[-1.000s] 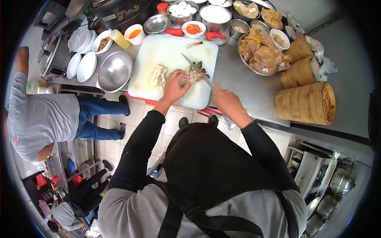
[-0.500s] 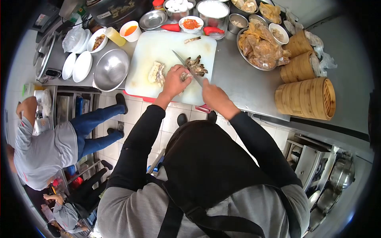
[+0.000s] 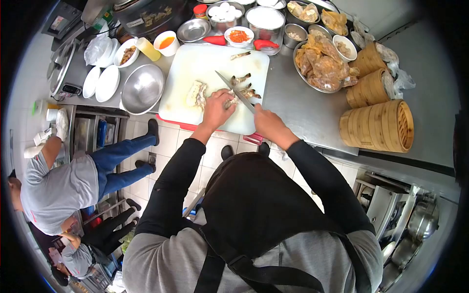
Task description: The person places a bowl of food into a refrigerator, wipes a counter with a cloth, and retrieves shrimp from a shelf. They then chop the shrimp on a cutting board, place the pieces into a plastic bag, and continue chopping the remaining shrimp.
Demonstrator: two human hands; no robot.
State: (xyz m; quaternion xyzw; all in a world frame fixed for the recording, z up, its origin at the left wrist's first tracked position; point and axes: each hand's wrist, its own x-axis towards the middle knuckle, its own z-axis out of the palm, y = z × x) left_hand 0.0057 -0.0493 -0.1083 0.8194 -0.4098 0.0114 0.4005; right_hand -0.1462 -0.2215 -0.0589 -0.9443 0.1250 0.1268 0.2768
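Observation:
A white cutting board [image 3: 183,61] lies on the counter in front of me. My right hand [image 3: 271,126] grips the handle of a knife [image 3: 233,90], its blade slanting up and left over the board. Curled against the near side of the blade, the fingers of my left hand [image 3: 218,110] press on a shrimp, mostly hidden beneath them. Tail-on shrimp [image 3: 241,79] lie around the blade, partly covered by it. Left of my left hand sits a pile of pale, peeled shrimp meat [image 3: 196,94]. One more tail-on shrimp [image 3: 240,55] lies alone near the board's far edge.
A steel bowl [image 3: 142,89] stands left of the board. Behind it are red peppers [image 3: 265,44] and a bowl of chopped red pieces [image 3: 239,36]. To the right are a bowl of bagged food [image 3: 320,66] and bamboo steamers [image 3: 373,126]. Co-workers [image 3: 63,188] stand at left.
The view has shifted slightly. The tail-on shrimp by the blade went from a tight bunch to a looser spread. Both hands stay close together at the knife. The nearer co-worker's arm has moved.

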